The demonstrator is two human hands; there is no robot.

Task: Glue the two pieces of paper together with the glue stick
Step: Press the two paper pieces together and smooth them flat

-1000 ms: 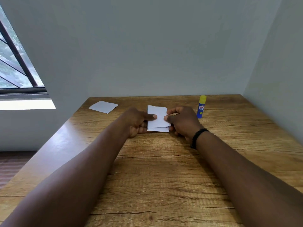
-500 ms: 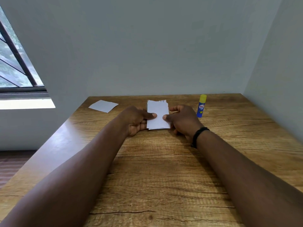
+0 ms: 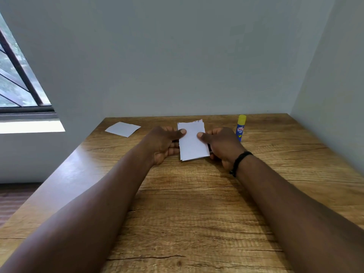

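Two white paper pieces [image 3: 192, 143] are stacked together and held tilted up off the wooden table [image 3: 197, 203]. My left hand [image 3: 163, 143] pinches their left edge with the thumb on top. On their right edge, my right hand [image 3: 220, 143] grips with its thumb on the front face. A second sheet's edges peek out at the top and bottom of the stack. Just right of my right hand, a blue glue stick [image 3: 240, 128] with a yellow cap stands upright and capped.
Another white paper piece [image 3: 123, 129] lies flat at the table's far left corner. Walls close the table at the back and right. A window [image 3: 17, 81] is at the left, past the table's left edge.
Both hands have raised the stacked papers and squared them, so the front sheet now covers the one behind almost fully. The glue stick and the far paper have not moved.
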